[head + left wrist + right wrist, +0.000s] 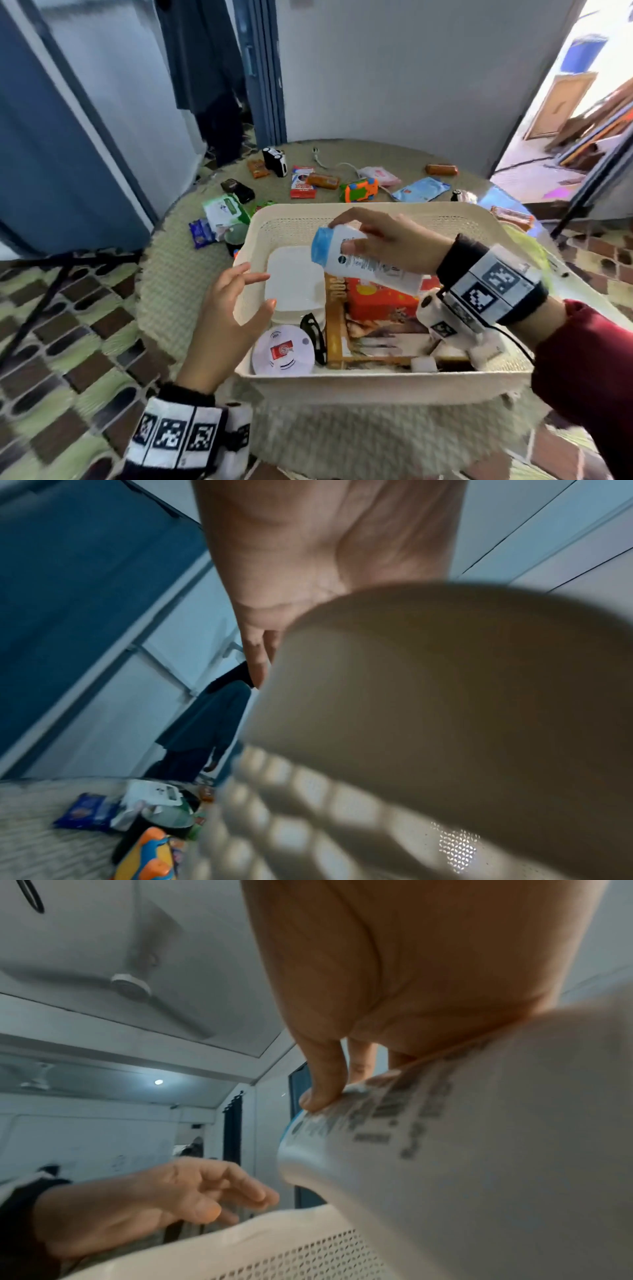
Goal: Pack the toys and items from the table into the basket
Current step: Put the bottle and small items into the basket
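While our right hand [387,240] gripped the white lotion bottle [359,263] over the basket [376,380] and our left hand [229,308] hovered open-fingered at its rim, we judged lowering it inside came next.

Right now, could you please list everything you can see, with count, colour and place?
basket: 1, cream, on table
bottle: 1, white with blue cap, over basket
container: 1, white, in basket
round device: 1, white, in basket
orange box: 1, in basket
toy car: 1, orange-green, behind basket
wipes pack: 1, green-white, left of basket
table: 1, woven beige
left hand: open, at basket rim
right hand: grips bottle
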`<state>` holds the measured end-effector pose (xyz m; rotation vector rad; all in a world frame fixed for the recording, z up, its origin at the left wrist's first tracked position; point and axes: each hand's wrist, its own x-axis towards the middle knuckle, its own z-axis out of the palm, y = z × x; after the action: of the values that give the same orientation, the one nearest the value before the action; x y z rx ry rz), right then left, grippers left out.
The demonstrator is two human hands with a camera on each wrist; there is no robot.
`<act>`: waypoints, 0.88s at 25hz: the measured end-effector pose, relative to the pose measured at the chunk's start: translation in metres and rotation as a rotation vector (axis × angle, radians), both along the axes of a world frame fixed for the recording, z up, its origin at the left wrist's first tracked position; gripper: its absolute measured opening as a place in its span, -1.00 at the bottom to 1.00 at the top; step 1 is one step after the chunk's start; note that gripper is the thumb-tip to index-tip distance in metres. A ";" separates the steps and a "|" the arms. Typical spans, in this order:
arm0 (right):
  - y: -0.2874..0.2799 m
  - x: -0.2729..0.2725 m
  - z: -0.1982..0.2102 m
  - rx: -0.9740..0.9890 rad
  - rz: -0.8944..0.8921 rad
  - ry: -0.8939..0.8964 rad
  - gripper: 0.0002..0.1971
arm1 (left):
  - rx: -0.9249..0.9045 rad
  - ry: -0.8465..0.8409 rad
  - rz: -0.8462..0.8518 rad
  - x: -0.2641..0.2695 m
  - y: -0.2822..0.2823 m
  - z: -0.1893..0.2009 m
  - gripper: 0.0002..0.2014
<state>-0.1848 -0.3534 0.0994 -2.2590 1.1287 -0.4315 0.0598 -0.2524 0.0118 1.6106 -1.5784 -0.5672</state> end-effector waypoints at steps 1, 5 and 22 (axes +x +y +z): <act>-0.001 -0.001 -0.005 -0.001 0.037 0.030 -0.66 | 0.000 -0.006 0.057 -0.009 0.007 -0.005 -0.64; -0.008 -0.002 -0.023 0.037 0.157 0.137 -0.61 | 0.030 -0.043 0.268 -0.027 0.018 -0.020 -0.57; -0.025 -0.010 -0.114 0.176 0.273 -0.054 -0.31 | -0.028 0.184 0.487 -0.016 0.014 -0.025 -0.60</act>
<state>-0.1953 -0.3784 -0.0146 -2.1905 0.7836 -0.2696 0.0442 -0.2386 -0.0132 1.7834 -1.0047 -0.4100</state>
